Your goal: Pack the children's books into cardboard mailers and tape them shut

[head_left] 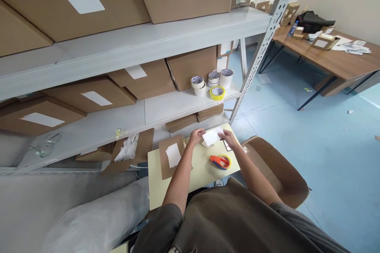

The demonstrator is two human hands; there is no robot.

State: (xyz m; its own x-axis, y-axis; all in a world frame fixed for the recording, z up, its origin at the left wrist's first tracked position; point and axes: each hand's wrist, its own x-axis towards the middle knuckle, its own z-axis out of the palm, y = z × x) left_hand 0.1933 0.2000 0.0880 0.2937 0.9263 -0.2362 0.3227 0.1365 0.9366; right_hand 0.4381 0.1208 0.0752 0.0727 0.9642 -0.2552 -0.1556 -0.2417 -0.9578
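Both of my hands hold a white sheet of paper (211,136) above the far end of a small pale yellow table (196,176). My left hand (196,135) grips its left edge and my right hand (228,137) grips its right edge. On the table to the left lies a flat brown cardboard box (166,162) with a white label (173,155). An orange tape dispenser with a yellow roll (221,161) sits near my right forearm.
A grey metal shelf rack (154,39) holds several cardboard boxes and rolls of tape (212,82). An open cardboard box (276,170) stands on the blue floor to the right. A wooden desk (335,57) with clutter is far right. A plastic-wrapped bundle (97,217) lies lower left.
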